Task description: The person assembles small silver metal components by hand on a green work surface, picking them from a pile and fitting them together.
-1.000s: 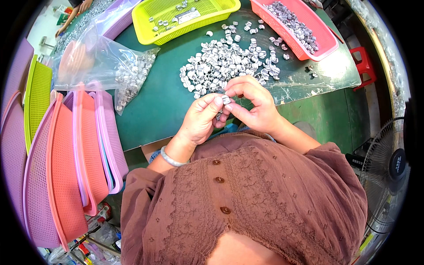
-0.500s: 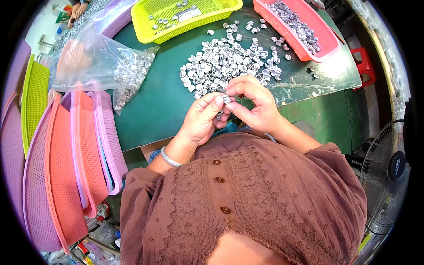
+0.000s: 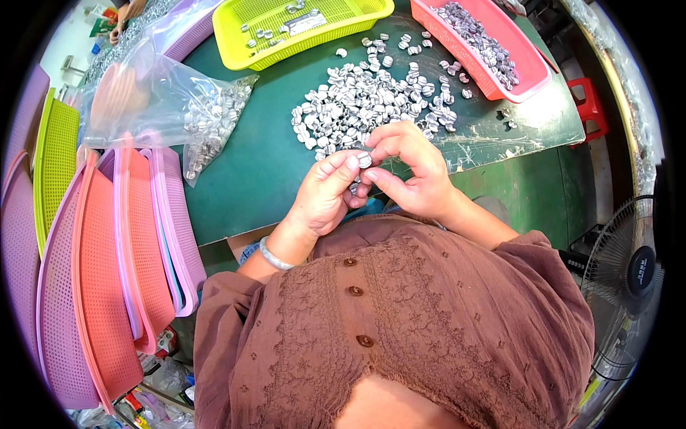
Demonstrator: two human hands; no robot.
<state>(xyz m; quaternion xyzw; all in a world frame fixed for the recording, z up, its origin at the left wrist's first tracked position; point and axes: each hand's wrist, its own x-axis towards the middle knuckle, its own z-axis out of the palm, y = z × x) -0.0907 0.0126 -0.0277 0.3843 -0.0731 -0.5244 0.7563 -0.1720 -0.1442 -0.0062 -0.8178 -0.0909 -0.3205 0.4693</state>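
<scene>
My left hand (image 3: pixel 323 187) pinches a small ribbed metal piece (image 3: pixel 364 160), silvery with dark grooves, between thumb and fingers. A second metal piece (image 3: pixel 354 187) shows lower down, among the curled fingers of that same hand. From the right, my right hand (image 3: pixel 414 170) closes its thumb and forefinger on the pinched piece. Both hands are in front of my body, at the near edge of the green table (image 3: pixel 264 171). Just beyond them spreads a loose pile of similar metal pieces (image 3: pixel 357 100). Fingers partly cover both pieces.
A yellow-green basket (image 3: pixel 339 37) with a few pieces stands at the back, a pink basket (image 3: pixel 532 79) holding many at back right. Left lie a see-through bag (image 3: pixel 161 100) of pieces and stacked plastic baskets (image 3: pixel 107 286). A fan (image 3: pixel 620 275) and red stool (image 3: pixel 589 107) stand right.
The pinched piece has turned slightly between my fingertips. Otherwise my hands keep nearly the same place. At the far upper left, another person's hands have shifted.
</scene>
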